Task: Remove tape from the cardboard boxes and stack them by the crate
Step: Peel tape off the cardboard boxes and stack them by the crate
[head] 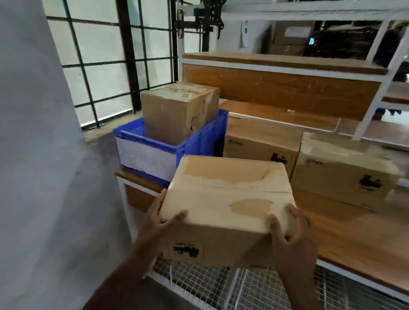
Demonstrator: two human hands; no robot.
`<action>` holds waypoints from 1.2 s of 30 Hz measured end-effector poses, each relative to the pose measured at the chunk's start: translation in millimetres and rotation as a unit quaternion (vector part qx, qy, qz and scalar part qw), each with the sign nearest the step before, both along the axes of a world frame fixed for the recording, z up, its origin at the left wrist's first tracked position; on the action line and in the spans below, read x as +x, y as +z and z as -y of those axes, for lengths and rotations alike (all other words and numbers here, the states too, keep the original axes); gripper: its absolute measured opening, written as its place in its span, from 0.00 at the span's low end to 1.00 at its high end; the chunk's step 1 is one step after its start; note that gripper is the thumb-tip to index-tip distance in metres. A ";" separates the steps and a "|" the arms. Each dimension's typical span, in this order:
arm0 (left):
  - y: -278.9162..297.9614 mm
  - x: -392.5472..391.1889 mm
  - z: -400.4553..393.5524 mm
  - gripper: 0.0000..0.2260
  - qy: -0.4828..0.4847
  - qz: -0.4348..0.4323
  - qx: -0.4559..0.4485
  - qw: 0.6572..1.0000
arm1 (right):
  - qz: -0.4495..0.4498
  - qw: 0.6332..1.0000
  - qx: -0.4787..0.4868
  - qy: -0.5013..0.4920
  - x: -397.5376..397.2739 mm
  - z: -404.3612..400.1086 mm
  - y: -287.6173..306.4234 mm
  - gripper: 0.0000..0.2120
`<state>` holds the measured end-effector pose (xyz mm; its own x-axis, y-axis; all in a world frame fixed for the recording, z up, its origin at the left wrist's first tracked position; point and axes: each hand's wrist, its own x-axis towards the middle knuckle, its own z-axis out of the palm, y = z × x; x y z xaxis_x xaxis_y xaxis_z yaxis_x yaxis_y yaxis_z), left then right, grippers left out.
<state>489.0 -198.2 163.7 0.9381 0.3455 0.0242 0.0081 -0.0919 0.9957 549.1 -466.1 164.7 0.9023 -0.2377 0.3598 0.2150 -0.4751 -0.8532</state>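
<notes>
Cardboard box [226,202] sits between both hands, lifted in front of the wooden surface [355,244]: the left hand [163,220] grips its near left corner with the thumb on top, and the right hand [289,229] clasps the near right corner the same way. Its top shows torn, peeled patches along the seam, which suggests the tape is already off this one. Ahead, a blue crate [194,143] holds another box [175,111], and two more boxes [262,145] [343,169] stand side by side on the surface just right of the crate. The carried box seems bound for that group; whether the others still need stripping I cannot tell.
</notes>
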 end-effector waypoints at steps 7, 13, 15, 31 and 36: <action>-2.1 104.9 57.9 0.41 -0.028 0.006 0.028 0.999 | -0.014 0.999 -0.025 -0.031 65.3 64.5 -7.2 0.31; -11.5 163.7 85.3 0.39 -0.040 -0.011 0.020 0.999 | -0.074 0.996 -0.054 0.011 102.6 93.4 -20.7 0.43; -13.6 178.8 87.0 0.39 -0.041 -0.014 0.025 0.999 | -0.084 0.993 -0.084 0.011 111.9 97.5 -23.2 0.46; 13.0 250.9 86.6 0.48 -0.237 0.056 0.697 0.674 | -0.053 0.879 -0.464 0.099 174.9 51.3 6.2 0.47; 6.5 261.8 82.0 0.46 -0.244 0.066 0.707 0.661 | -0.066 0.862 -0.492 0.103 178.8 50.5 3.0 0.43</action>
